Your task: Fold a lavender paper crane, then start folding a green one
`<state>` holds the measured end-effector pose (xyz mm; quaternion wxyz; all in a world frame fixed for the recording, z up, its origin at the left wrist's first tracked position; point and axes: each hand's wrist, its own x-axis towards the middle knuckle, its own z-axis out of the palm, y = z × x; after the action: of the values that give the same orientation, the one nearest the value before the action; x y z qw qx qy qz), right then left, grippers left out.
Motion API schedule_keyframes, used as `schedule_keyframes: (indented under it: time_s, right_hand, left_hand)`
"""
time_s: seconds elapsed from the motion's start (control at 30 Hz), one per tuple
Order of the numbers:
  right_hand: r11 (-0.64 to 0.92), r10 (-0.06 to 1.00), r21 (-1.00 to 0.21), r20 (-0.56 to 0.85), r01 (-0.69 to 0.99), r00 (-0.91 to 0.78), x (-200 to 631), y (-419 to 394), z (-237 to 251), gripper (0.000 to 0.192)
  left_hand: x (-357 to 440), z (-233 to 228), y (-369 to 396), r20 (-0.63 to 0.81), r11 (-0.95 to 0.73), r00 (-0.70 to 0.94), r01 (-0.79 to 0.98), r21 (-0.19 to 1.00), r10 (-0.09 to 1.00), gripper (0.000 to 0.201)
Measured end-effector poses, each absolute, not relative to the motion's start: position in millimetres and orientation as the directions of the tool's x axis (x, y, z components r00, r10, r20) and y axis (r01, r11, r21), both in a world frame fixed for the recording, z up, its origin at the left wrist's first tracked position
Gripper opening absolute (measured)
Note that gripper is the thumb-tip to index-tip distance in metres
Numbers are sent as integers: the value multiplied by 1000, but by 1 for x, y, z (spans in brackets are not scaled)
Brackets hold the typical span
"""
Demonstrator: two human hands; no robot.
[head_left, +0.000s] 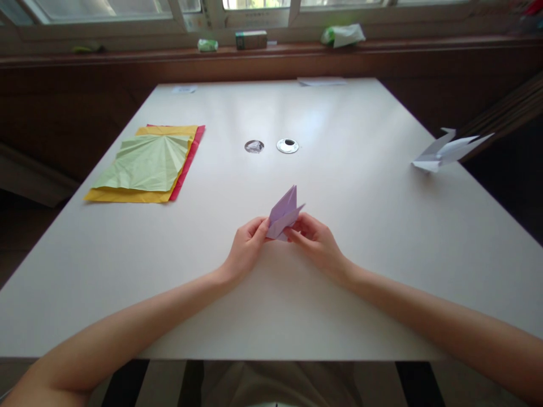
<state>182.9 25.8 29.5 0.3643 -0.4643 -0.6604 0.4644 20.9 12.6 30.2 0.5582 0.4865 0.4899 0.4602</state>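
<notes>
A folded piece of purple origami paper (284,212) is held between both hands above the near middle of the white table (237,316). It has upright pointed flaps, and one point sticks out to the right. My left hand (249,243) pinches its lower left corner between thumb and fingers. On the other side, my right hand (316,242) grips the lower right part, thumb in front; some of its fingers are hidden behind the paper.
At the left lie creased sheets: pale green paper (148,164) on yellow paper (127,195) and red paper (186,169). A white paper crane (441,154) stands near the right edge. Two round holes, one a metal-rimmed hole (287,146), are mid-table. A small box (251,40) sits on the windowsill.
</notes>
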Motion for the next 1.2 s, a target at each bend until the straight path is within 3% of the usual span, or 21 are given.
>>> schedule_keyframes:
  time_s: [0.2, 0.37, 0.73, 1.2]
  right_hand:
    - [93, 974, -987, 63, 128, -217, 188, 28, 26, 17]
    - [249, 949, -933, 183, 258, -257, 195, 27, 28, 10]
    - [408, 906, -856, 339, 317, -253, 196, 27, 30, 17]
    - [433, 894, -858, 369, 277, -255, 198, 26, 28, 14]
  left_hand:
    - [19, 29, 8, -2, 3, 177, -6, 1000, 984, 28]
    - [15, 24, 15, 89, -114, 131, 197, 974, 987, 17]
    - [12, 21, 22, 75, -138, 229, 274, 952, 971, 17]
    - [11, 19, 23, 69, -137, 212, 326, 935, 975, 15]
